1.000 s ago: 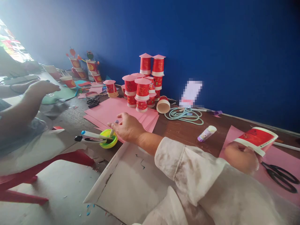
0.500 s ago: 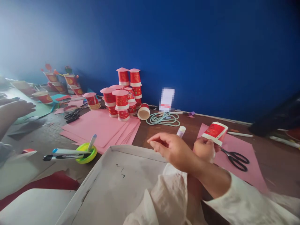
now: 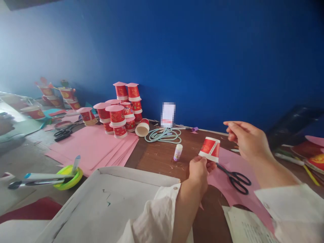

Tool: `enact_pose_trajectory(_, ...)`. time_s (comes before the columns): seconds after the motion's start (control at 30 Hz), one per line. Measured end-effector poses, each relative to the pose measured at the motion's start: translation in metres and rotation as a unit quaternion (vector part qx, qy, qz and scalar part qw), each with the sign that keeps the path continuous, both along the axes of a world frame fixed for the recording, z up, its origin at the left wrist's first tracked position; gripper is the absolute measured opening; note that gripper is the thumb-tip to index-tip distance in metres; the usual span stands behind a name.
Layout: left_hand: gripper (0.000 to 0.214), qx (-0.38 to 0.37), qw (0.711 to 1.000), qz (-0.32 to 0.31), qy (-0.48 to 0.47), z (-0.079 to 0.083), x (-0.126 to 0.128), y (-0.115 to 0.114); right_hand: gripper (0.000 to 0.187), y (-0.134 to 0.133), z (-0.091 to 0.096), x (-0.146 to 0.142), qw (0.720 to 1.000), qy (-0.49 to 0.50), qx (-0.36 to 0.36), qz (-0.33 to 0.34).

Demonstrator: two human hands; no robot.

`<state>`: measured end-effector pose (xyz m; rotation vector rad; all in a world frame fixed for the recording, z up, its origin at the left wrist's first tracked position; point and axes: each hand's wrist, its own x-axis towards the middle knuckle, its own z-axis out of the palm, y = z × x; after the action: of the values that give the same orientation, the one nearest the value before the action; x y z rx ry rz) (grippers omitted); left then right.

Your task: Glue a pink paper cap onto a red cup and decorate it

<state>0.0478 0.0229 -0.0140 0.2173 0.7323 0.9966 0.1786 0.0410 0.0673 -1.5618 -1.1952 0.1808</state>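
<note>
My left hand (image 3: pixel 198 169) grips a red and white paper cup (image 3: pixel 210 149) near its lower white rim. The cup stands upside down, slightly tilted, with a white strip on its side. Up to the right, my right hand (image 3: pixel 249 139) is raised with its thumb and fingers drawn together, and nothing shows in them. An uncapped glue stick (image 3: pixel 178 152) stands left of the cup. Black-handled scissors (image 3: pixel 238 180) lie on a pink paper sheet (image 3: pixel 229 161) below both hands.
Stacked red cups with pink paper tops (image 3: pixel 115 116) stand at the left on pink sheets (image 3: pixel 88 148). A white box lid (image 3: pixel 83 209) fills the front. Coiled pale cord (image 3: pixel 164 135) lies by the blue wall. Markers rest in a yellow-green bowl (image 3: pixel 69 180). Another person's hand (image 3: pixel 6 123) shows far left.
My right hand has moved from across my left arm to the far right. The cup has turned in my left hand to a more upright pose, and the view has swung right.
</note>
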Motion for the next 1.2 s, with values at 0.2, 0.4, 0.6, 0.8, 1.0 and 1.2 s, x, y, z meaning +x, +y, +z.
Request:
enact_pose_trajectory(0.2, 0.01, 0.012, 1.0, 0.006, -0.015, -0.002, 0.003, -0.003, 0.026, 0.108, -0.009, 0.02, 0.973, -0.165, -0.151, 0.065)
enact_pose_trajectory(0.4, 0.017, -0.036, 0.997, 0.046, -0.04, -0.003, 0.008, -0.003, 0.025, 0.182, -0.02, -0.017, 0.873, -0.346, -0.307, 0.157)
enact_pose_trajectory(0.6, 0.016, -0.086, 0.991, 0.077, -0.075, -0.01, 0.009, 0.002, 0.036, 0.201, -0.037, -0.042, 0.784, -0.447, -0.389, 0.187)
enact_pose_trajectory(0.8, 0.017, -0.093, 0.99, 0.076, -0.078, -0.01, 0.008, 0.004, 0.039, 0.198, -0.032, -0.05, 0.749, -0.497, -0.401, 0.177)
enact_pose_trajectory(1.0, 0.017, -0.063, 0.993, 0.071, -0.067, -0.006, 0.004, 0.003, 0.02, 0.177, 0.001, -0.02, 0.807, -0.453, -0.359, 0.12)
enact_pose_trajectory(1.2, 0.01, 0.036, 0.999, 0.04, 0.002, -0.011, 0.004, 0.002, 0.018, 0.119, 0.03, 0.041, 0.931, -0.267, -0.25, 0.01)
